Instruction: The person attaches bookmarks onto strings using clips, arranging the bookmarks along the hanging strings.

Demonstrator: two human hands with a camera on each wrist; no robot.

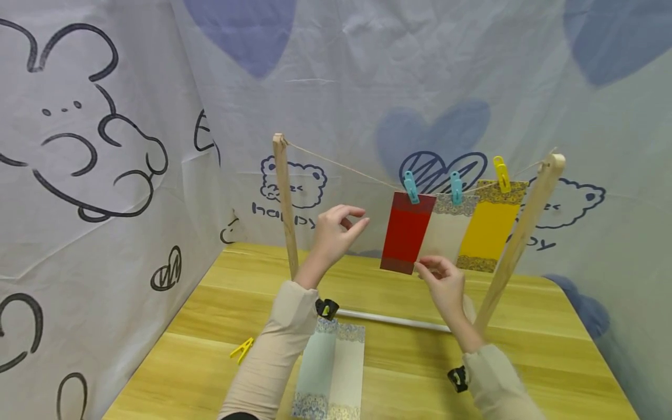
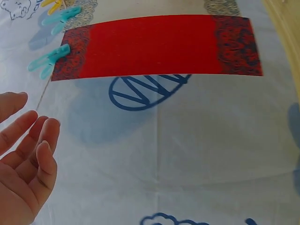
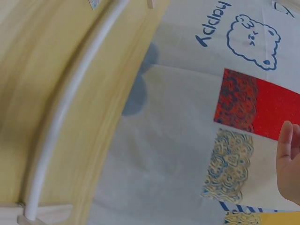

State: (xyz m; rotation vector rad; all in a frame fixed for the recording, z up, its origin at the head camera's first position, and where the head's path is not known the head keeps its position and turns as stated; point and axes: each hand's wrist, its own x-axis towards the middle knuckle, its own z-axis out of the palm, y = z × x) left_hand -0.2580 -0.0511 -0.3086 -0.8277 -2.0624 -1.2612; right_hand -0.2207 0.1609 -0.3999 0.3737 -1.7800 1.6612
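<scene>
A red card (image 1: 408, 233) with patterned ends hangs from a string by a blue clothespin (image 1: 412, 188). Beside it, a cream card (image 1: 446, 224) hangs from another blue clothespin (image 1: 456, 188), and a yellow card (image 1: 488, 227) from a yellow clothespin (image 1: 501, 175). My left hand (image 1: 338, 230) is raised left of the red card, fingers loosely bent and nothing between them; the left wrist view shows this hand (image 2: 28, 164) apart from the clothespins. In the head view my right hand (image 1: 445, 286) overlaps the cream card's lower part, thumb and forefinger near the red card's lower corner, holding nothing visible.
Two wooden posts, left (image 1: 285, 204) and right (image 1: 525, 239), carry the string, and a white rod (image 1: 394, 320) runs low between them. A pale blue card (image 1: 317, 364), another cream card (image 1: 347, 367) and a yellow clothespin (image 1: 242, 350) lie on the wooden table (image 1: 189, 332).
</scene>
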